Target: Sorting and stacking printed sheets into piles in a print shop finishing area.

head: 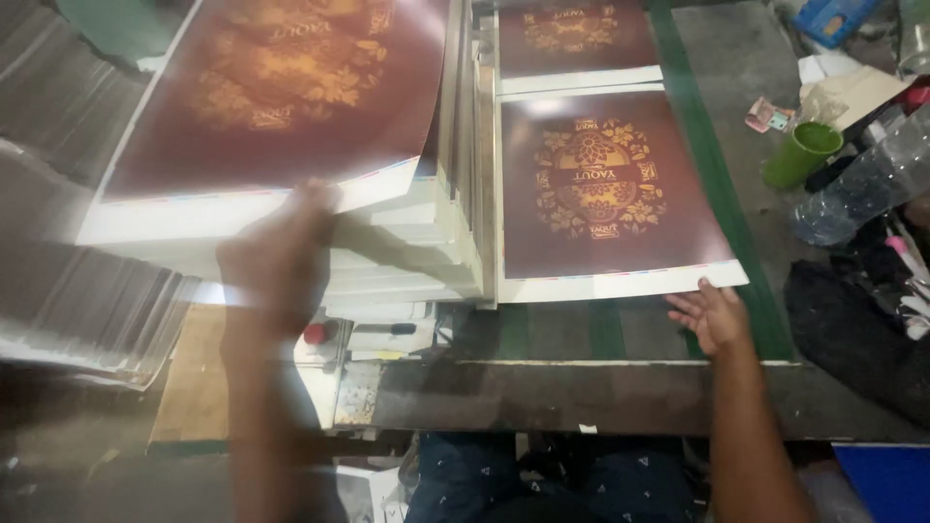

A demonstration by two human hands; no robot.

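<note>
- On the tabletop [601, 334], dark with green strips running across it, lies a maroon sheet [605, 194] with a gold ornament and white margin, flat, with another like it just behind.
- Right hand [712, 315] is open, fingers spread, fingertips touching that sheet's near right corner.
- Left hand [281, 261] is blurry; it's at the near edge of a top sheet [281, 87] lifted off a tall stack [407, 242]. Can't tell how it's gripping.
- Right side is messy: green cup [799, 155], clear plastic bottle [867, 184], dark cloth [852, 329].
- Far left, more piled paper [77, 300], grey and dim.
- Lighting is low, glare on the prints.
</note>
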